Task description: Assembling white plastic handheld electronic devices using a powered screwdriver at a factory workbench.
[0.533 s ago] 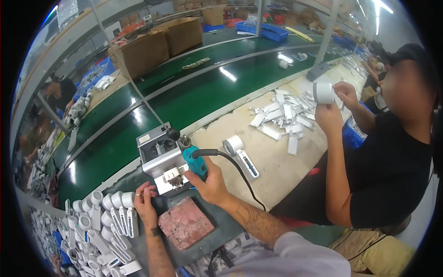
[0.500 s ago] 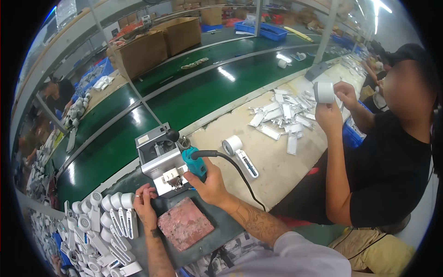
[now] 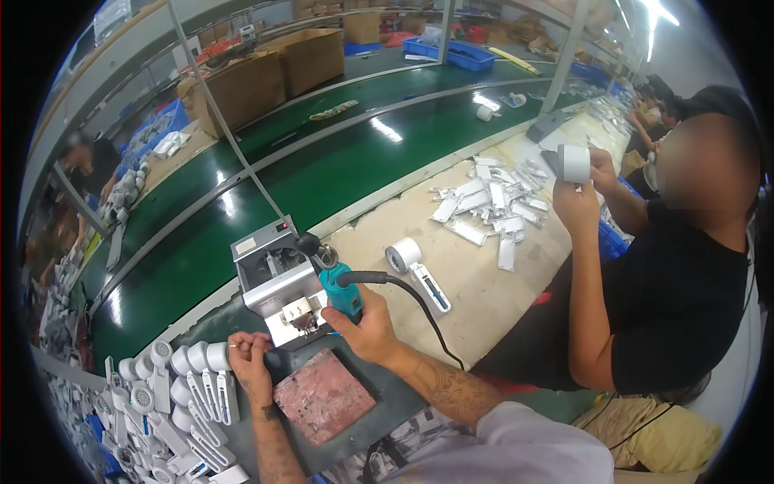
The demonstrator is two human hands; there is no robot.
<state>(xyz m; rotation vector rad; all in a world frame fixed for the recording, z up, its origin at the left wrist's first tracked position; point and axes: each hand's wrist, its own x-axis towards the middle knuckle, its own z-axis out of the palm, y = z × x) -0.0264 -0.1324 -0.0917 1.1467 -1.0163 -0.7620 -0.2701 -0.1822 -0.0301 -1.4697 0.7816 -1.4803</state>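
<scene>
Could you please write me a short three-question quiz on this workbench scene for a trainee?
1. True or false: the right hand grips a teal tool with a black cable.
2. What is the left hand nearest to? A) cardboard box B) white parts C) blue bin
3. What lies on the mat between the forearms?

Key
1. True.
2. B, the white parts.
3. A reddish pad, below the metal fixture.

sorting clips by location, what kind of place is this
Most likely a factory assembly line. A long green conveyor belt runs past the workbench, batches of identical white plastic parts lie about, and the right hand holds a teal corded tool at a small metal machine.
</scene>
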